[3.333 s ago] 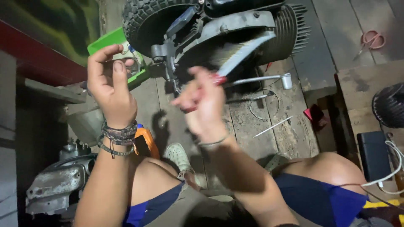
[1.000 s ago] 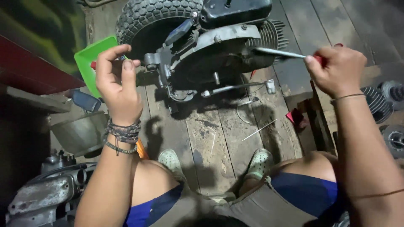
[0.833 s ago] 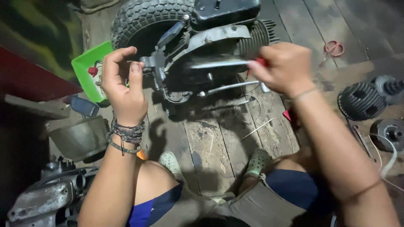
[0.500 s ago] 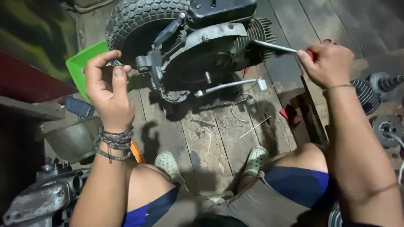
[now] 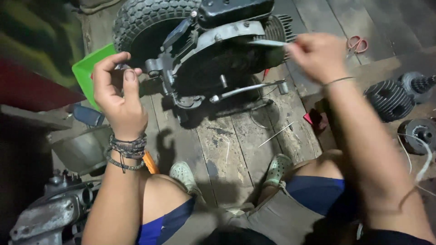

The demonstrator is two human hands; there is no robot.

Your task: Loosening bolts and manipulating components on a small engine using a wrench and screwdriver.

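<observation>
View: head camera, looking down past my knees at a wooden plank floor (image 5: 227,149).
Left hand: my left hand (image 5: 119,97) is raised at 9 o'clock of the engine, beaded bands on the wrist. Grip state: thumb and forefinger pressed together on a small metal part (image 5: 121,66); too small to identify.
Right hand: my right hand (image 5: 318,56) is at 2 o'clock of the engine, blurred. Grip state: fingers closed around the handle end of a thin tool (image 5: 268,43); the handle itself is hidden in my fist.
Tool axis: the shaft runs roughly 3 to 9 o'clock, tip pointing left at the finned side of the engine casing.
Work item: a small engine unit (image 5: 218,54) with a knobbly tyre (image 5: 145,20) lies on the floor at 12 o'clock; a lever arm (image 5: 250,88) projects toward 4 o'clock.
Key relation: the casing lies at 9 o'clock of my right grip, the tool tip at or just beside it. My left grip sits just beside the engine's left-hand bracket, so both hands are close; the right carries the tool.
Surroundings: green tray (image 5: 91,72) behind my left hand; red-handled scissors (image 5: 356,44) at 1 o'clock; finned cylinder (image 5: 388,97) at 3 o'clock; another engine part (image 5: 50,213) at 8 o'clock.
</observation>
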